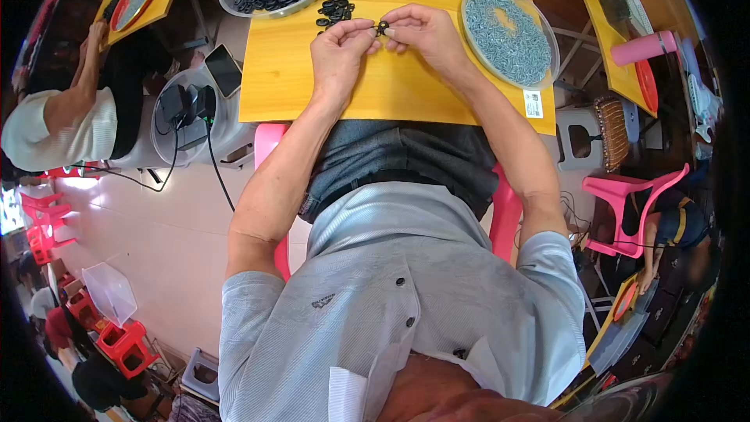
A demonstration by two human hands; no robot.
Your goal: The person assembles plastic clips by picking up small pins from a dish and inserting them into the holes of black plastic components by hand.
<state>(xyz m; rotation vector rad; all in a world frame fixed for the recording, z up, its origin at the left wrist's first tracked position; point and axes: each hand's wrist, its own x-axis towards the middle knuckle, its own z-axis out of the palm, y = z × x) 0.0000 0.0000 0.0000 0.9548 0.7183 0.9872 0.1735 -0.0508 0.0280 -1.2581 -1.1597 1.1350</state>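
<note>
I pinch a small black ring (382,28) between my left hand (340,51) and right hand (422,33), above the yellow surface (391,94). I judge I'm fitting a piece into it; pressing it home needs steady fingertips.

hands: L (337,51) + R (426,31) pinch small black ring (382,28) | over yellow table (391,94) | black rings pile (340,1) near

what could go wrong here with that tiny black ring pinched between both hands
The small black ring is held only by fingertips of the left hand and right hand, above the yellow table; it might slip and roll off. The loose black rings lie close by, so a wrist could scatter them. The dish of grey parts sits near the right forearm and could get nudged.
</note>
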